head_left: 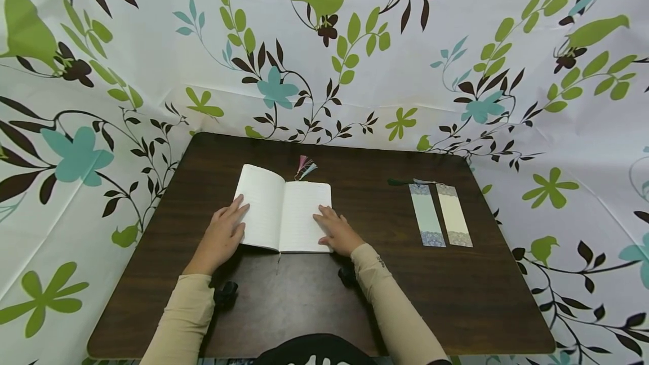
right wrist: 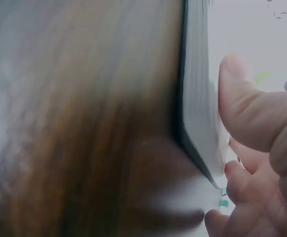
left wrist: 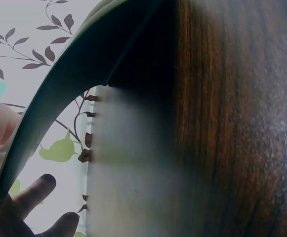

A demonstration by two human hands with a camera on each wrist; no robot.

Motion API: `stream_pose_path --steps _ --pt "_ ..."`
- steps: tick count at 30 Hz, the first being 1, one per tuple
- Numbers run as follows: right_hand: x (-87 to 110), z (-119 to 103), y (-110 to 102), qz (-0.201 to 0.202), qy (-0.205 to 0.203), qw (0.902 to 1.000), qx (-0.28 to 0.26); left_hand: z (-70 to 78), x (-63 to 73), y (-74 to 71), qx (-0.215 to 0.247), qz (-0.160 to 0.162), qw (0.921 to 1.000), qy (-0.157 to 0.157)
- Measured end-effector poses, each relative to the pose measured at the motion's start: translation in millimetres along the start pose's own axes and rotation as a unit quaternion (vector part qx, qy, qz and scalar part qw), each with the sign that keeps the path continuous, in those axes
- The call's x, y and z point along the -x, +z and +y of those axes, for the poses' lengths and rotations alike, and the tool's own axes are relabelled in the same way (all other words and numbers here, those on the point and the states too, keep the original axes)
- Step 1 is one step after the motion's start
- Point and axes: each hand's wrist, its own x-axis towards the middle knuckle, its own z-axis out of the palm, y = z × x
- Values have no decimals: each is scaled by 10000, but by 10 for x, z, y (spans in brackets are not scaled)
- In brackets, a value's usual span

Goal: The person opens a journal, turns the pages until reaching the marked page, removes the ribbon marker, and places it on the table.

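Note:
An open notebook (head_left: 306, 216) with white, faintly lined pages lies on the dark wooden table (head_left: 375, 292). Its left half bows up off the tabletop, as the dark cover (left wrist: 59, 94) shows in the left wrist view. My left hand (head_left: 223, 235) rests at the left page's outer edge with fingers spread; some fingertips reach past the cover's edge. Across the book, my right hand (head_left: 339, 232) lies on the right page near its outer edge, its thumb (right wrist: 239, 98) against the paper. The palms' contact is hidden.
A pink tassel (head_left: 303, 161) and a light blue tassel (head_left: 309, 170) stick out beyond the notebook's top. On the right lie a pale green bookmark (head_left: 427, 216) and a cream bookmark (head_left: 454, 216), both tasselled. Patterned cloth (head_left: 405, 89) hangs behind and beside the table.

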Motion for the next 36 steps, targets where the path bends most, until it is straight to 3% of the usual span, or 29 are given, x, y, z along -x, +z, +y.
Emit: stream_pose_path --steps 11,19,25,31,33,36 --pt "-9 12 3 362 54 9978 559 -39 14 6 84 -121 9999 -57" --pt "-68 -23 73 644 663 9917 897 -39 11 9 169 -91 9998 -28" --pt "-111 -95 106 945 842 9907 497 -37 17 14 218 -71 9997 5" --pt "-135 -114 120 1232 425 9914 -109 -47 22 24 201 -97 9997 -42" --pt "-143 -120 111 1338 259 9899 -389 -48 23 21 201 -104 9997 -59" --pt "-127 -155 92 1441 117 9806 -1322 -43 25 14 220 -95 9997 -63"
